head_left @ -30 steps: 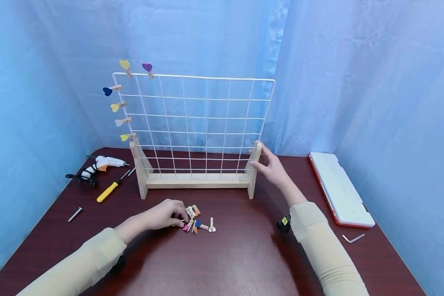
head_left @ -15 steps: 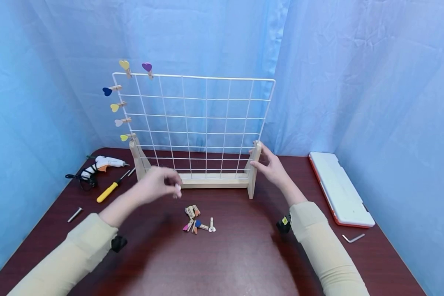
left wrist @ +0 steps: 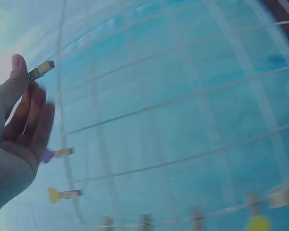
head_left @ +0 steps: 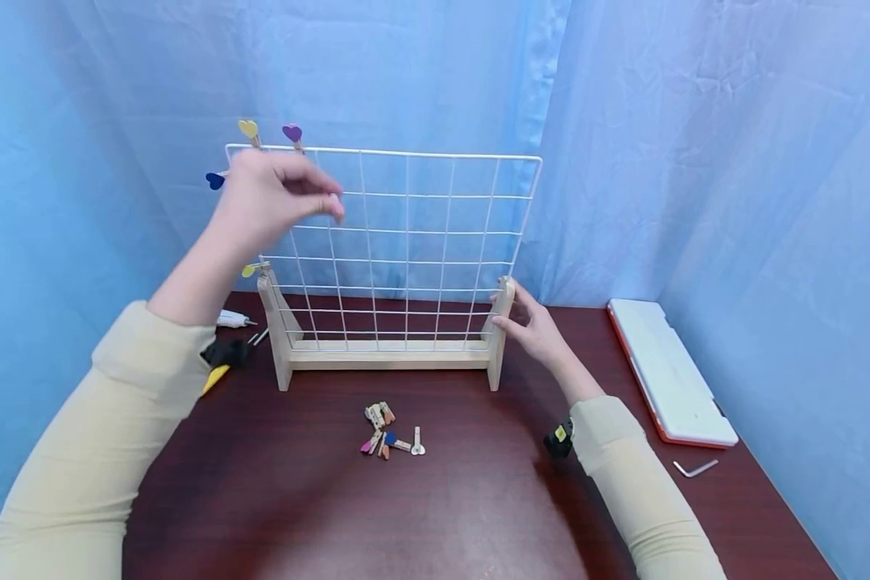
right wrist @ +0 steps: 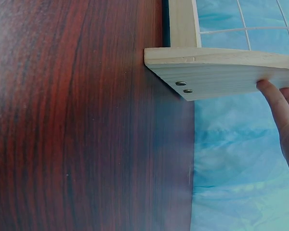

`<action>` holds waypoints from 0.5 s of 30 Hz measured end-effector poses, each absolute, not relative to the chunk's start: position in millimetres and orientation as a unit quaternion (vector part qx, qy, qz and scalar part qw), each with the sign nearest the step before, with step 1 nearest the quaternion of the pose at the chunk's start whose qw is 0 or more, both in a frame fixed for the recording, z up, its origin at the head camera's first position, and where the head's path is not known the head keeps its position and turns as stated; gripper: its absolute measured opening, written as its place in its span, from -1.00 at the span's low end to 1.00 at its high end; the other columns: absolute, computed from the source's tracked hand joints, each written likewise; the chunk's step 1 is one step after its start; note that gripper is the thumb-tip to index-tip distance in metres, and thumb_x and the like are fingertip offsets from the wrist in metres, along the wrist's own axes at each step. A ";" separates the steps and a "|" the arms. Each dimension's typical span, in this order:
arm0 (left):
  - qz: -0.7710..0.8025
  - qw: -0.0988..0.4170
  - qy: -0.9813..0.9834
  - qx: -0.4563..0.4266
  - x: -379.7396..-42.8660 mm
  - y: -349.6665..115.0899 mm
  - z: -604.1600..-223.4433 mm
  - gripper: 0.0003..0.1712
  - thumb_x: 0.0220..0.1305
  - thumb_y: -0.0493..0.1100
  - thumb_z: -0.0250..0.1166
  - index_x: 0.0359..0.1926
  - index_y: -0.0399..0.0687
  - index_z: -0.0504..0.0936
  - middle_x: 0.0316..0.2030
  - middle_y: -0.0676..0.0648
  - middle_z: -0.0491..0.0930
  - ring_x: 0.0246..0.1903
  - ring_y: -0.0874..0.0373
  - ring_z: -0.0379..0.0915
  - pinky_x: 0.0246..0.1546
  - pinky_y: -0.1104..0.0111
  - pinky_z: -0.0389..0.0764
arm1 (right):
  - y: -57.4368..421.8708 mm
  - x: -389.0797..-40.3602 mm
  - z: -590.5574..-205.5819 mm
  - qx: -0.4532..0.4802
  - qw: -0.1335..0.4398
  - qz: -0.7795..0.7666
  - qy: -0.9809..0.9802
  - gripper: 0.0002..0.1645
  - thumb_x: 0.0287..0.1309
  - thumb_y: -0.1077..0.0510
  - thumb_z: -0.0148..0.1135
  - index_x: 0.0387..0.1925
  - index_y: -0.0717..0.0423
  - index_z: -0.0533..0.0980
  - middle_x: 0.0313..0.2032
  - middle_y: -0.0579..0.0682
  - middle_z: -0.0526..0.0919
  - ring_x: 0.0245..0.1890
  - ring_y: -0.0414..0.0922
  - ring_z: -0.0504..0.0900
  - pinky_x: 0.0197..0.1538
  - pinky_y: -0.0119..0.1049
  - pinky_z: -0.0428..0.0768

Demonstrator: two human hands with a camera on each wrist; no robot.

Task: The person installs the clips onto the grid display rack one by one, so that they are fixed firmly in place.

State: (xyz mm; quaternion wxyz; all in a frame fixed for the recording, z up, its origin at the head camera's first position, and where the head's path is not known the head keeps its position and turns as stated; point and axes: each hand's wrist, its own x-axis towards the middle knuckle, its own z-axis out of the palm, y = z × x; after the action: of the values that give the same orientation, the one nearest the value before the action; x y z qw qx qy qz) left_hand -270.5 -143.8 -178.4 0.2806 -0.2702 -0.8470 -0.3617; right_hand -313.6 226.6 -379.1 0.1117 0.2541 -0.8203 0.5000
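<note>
My left hand [head_left: 264, 197] is raised in front of the upper left of a white wire grid [head_left: 406, 232]. Between its thumb and a finger it pinches a small wooden clothespin [left wrist: 41, 70], best seen in the left wrist view. Purple [head_left: 292, 133] and yellow [head_left: 249, 129] heart clothespins stand on the grid's top bar, and a blue heart one [head_left: 215, 180] is on its left side. My right hand [head_left: 540, 332] holds the right end of the wooden stand [head_left: 391, 362] that bears the grid. Several loose clothespins [head_left: 377, 417] lie on the table before it.
A white and red case [head_left: 670, 370] and a hex key [head_left: 696, 468] lie at the right. On the left, my arm partly covers a glue gun [head_left: 234, 319] and a yellow-handled screwdriver [head_left: 215, 379]. Blue curtains [head_left: 435, 72] surround the table [head_left: 435, 507].
My left hand has taken a clothespin from the loose pile and risen with it, up to the grid's upper left. My right hand keeps its place on the stand.
</note>
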 end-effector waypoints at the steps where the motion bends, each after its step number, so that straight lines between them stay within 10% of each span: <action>1: -0.358 0.294 -0.848 -0.257 -272.3 -142.9 -169.3 -0.69 -0.21 0.09 0.41 -0.47 -0.01 0.71 -0.54 0.09 0.61 -0.56 0.29 0.43 -0.49 0.56 0.39 | 226.9 -313.6 -379.4 0.253 0.110 0.500 -0.821 -0.26 0.08 0.27 0.17 0.28 -0.10 0.15 0.00 0.21 0.47 -0.06 0.04 0.50 -0.13 -0.16 0.53; 7: -0.300 0.359 -0.864 -0.188 -287.6 -139.8 -132.4 -0.60 -0.13 0.22 0.34 -0.46 0.01 0.74 -0.60 0.16 0.49 -0.44 0.39 0.16 -0.17 0.47 0.16 | 227.7 -314.3 -380.8 0.251 0.108 0.499 -0.823 -0.26 0.08 0.27 0.17 0.27 -0.12 0.16 -0.01 0.16 0.49 -0.04 0.04 0.49 -0.13 -0.19 0.53; 15: -0.279 0.344 -0.880 -0.173 -309.7 -136.4 -123.2 -0.57 -0.08 0.22 0.29 -0.41 -0.02 0.73 -0.67 0.25 0.42 -0.48 0.43 0.09 -0.28 0.48 0.11 | 228.6 -315.7 -379.7 0.259 0.114 0.498 -0.820 -0.27 0.07 0.28 0.17 0.27 -0.11 0.17 -0.02 0.19 0.49 -0.06 0.05 0.50 -0.14 -0.25 0.53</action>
State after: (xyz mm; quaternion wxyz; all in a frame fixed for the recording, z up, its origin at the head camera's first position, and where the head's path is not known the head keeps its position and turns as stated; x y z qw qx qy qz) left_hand -309.7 -136.4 -123.2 0.3443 -0.1733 -0.8796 -0.2789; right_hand -315.7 228.6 -379.7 0.1136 0.2589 -0.8200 0.4977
